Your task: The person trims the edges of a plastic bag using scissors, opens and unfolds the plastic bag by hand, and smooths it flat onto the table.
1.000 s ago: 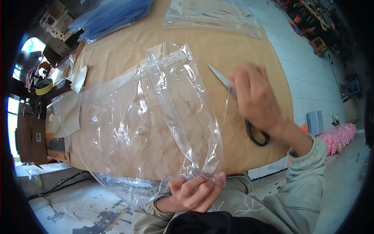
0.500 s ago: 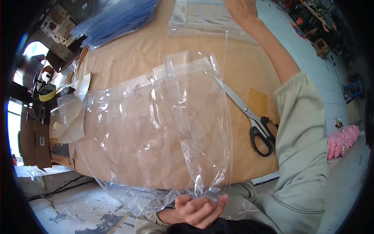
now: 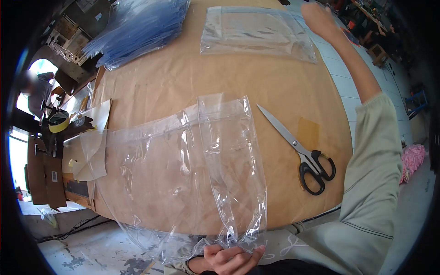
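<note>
A large clear plastic bag or sheet (image 3: 156,169) lies across the near half of the table, one section folded over at its right end. My left hand (image 3: 233,259) is closed on its gathered near edge at the table's front edge. Far out at the upper right, my right hand (image 3: 321,22) is raised past the table's edge, its fingers curled. Whatever may be in them is too small to make out. Scissors (image 3: 295,144) with black handles rest to the right of the plastic, blades slightly apart and pointing away. Beyond, a flat folded clear plastic piece (image 3: 256,34) lies near my right hand.
Bluish plastic sheets (image 3: 137,32) are piled at the far left of the brown-covered table (image 3: 151,82). A tan patch (image 3: 308,132) is by the scissors. Yellow tape (image 3: 58,122) and cream paper (image 3: 94,156) are at left. A person (image 3: 39,91) stands beyond; a pink bundle (image 3: 412,160) is on the floor.
My right hand has moved right, away from above the far plastic piece; a thin clear strand seen below it is no longer visible. My left hand keeps its grip. The view has shifted slightly.
</note>
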`<state>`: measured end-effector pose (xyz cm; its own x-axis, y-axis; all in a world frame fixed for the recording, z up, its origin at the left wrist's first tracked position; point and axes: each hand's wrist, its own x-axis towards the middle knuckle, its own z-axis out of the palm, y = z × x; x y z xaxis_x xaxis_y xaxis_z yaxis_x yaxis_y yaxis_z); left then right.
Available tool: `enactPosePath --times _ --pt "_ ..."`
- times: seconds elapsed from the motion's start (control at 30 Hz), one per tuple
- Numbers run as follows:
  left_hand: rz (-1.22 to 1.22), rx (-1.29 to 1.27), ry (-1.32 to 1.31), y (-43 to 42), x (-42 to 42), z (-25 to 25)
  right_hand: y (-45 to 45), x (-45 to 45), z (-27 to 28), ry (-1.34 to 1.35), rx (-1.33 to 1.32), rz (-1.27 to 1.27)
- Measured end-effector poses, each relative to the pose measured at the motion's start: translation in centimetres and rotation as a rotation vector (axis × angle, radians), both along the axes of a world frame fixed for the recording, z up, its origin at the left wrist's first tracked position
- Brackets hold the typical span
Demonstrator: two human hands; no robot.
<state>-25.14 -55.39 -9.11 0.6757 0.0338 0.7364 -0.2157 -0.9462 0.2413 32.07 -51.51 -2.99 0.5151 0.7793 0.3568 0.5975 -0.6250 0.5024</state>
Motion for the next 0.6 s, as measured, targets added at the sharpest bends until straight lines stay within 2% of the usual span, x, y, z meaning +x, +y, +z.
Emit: enactPosePath --times 0.1,0.2,0.3,0.4,0.5,0.6 --pt "-0.036 0.014 0.024 0.0 0.4 0.2 -4.1 -6.4 0.3 -0.354 0.141 0.273" --pt "-0.027 0.009 0.012 -0.3 1.1 0.4 -6.2 -10.0 1.5 -0.056 0.131 0.313" --pt "0.011 -0.009 -0.013 -1.0 1.2 -0.2 -7.1 -13.1 0.2 0.462 0.28 0.383" --pt "0.001 0.04 0.012 -0.8 1.3 0.1 -6.8 -18.5 0.0 1.0 0.391 0.344" --pt "0.015 0.043 -0.003 -1.2 1.3 -0.4 -5.9 -21.8 -1.4 1.304 0.426 0.382" --pt "-0.008 0.079 0.067 -1.2 1.4 0.3 -4.4 -23.8 -2.3 1.463 0.391 0.425"
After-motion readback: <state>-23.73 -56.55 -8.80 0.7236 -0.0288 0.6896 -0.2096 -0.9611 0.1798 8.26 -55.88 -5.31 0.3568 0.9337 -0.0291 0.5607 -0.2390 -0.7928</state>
